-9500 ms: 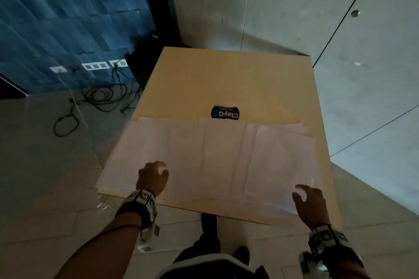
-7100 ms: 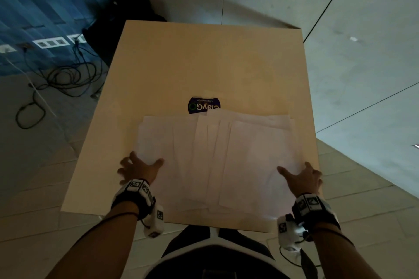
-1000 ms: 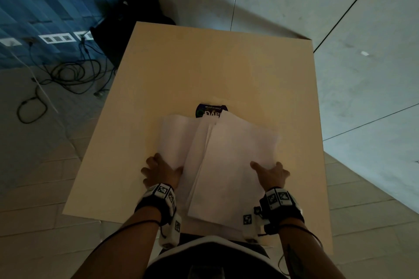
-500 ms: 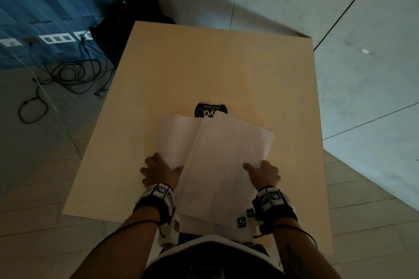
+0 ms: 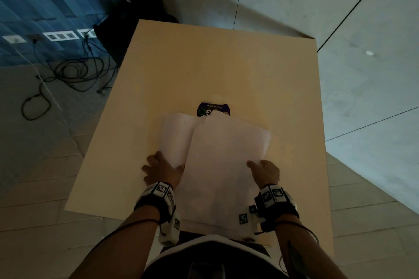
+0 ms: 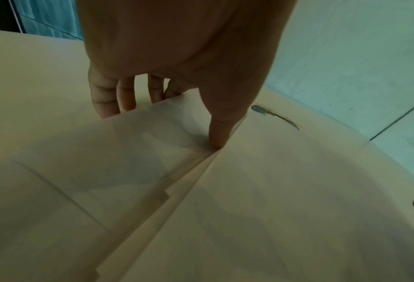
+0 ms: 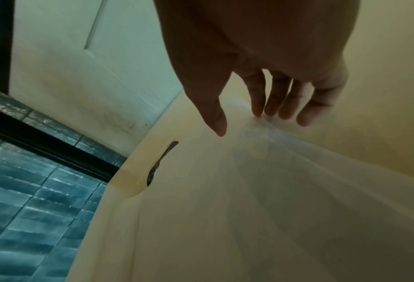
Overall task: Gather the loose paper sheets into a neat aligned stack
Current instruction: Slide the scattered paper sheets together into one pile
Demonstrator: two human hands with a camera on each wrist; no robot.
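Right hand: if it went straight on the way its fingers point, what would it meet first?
The paper sheets. The right hand has its fingers at their right edge and seems to touch it, though that spot is blurred.
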